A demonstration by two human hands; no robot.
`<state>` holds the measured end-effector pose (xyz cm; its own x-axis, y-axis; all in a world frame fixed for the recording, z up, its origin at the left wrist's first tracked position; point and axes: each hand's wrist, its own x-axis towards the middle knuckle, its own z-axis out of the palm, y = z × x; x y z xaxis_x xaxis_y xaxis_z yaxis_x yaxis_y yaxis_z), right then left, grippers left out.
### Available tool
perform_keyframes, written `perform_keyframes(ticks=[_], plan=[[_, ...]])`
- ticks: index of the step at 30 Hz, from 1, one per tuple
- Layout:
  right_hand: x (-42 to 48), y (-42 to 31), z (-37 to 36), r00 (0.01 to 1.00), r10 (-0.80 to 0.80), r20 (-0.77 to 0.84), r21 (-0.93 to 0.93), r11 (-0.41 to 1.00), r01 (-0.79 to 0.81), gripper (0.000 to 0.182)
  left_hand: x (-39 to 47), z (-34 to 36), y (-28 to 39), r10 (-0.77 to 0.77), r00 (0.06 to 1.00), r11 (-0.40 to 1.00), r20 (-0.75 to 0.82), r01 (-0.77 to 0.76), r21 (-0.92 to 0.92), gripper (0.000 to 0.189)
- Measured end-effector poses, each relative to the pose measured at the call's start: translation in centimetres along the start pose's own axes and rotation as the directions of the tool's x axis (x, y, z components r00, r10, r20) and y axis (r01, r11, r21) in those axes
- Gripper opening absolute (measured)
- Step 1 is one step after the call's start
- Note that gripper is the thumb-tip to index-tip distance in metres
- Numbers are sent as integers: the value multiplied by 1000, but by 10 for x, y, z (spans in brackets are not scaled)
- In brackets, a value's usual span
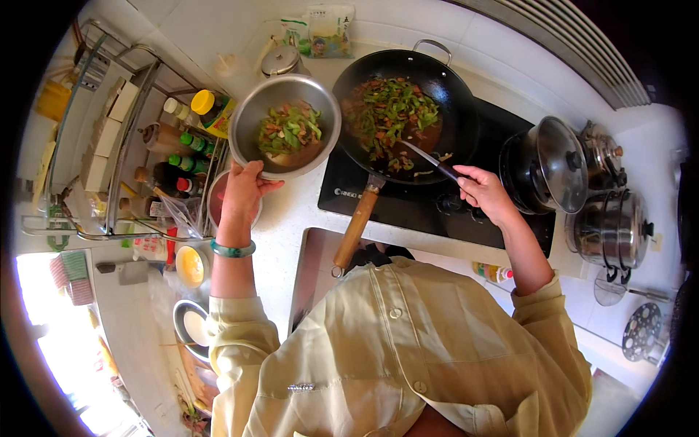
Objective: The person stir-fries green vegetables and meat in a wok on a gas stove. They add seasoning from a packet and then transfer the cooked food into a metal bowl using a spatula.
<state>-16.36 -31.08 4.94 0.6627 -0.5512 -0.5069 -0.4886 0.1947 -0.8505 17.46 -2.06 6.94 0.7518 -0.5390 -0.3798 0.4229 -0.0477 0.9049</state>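
My left hand [246, 188] grips the near rim of a stainless steel bowl [243, 117], which holds some green pepper strips with meat [289, 128]. Beside the bowl, its rim close to the bowl's, a black wok [458, 125] sits over the cooktop with more sliced green peppers and meat [396, 112] in brown sauce. In my right hand [483, 191] is the dark handle of a metal cooking utensil [428, 155]; its head is hidden in the food. The wok's wooden handle [357, 226] points towards me, untouched.
A black pot with a tilted glass lid [562, 164] and a steel steamer pot [606, 235] stand to the right. A metal rack [128, 131] with bottles is at left, near a reddish bowl [218, 199]. Bagged goods [330, 33] lean behind the wok.
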Motion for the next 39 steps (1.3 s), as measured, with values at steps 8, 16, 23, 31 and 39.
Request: perform_keyframes(ticks=[8, 16, 23, 31, 39], plan=[[-29, 20, -13, 996, -56, -73, -15, 998, 55, 36, 4, 4, 1, 9, 999, 999, 35, -11, 50, 29], [-66, -3, -30, 980, -129, -151, 16, 991, 133, 37, 13, 22, 5, 19, 996, 995, 90, -28, 94, 36], [-103, -47, -39, 945, -235, -228, -51, 972, 229, 37, 18, 60, 15, -14, 991, 977, 133, -15, 213, 41], [-107, -59, -11, 913, -344, -218, -294, 916, 274, 38, 22, 112, -6, -109, 956, 985, 273, 67, 158, 35], [-117, -71, 9, 669, -741, -57, -872, 364, 328, 41, 13, 114, -16, -124, 937, 985, 328, 75, 158, 35]])
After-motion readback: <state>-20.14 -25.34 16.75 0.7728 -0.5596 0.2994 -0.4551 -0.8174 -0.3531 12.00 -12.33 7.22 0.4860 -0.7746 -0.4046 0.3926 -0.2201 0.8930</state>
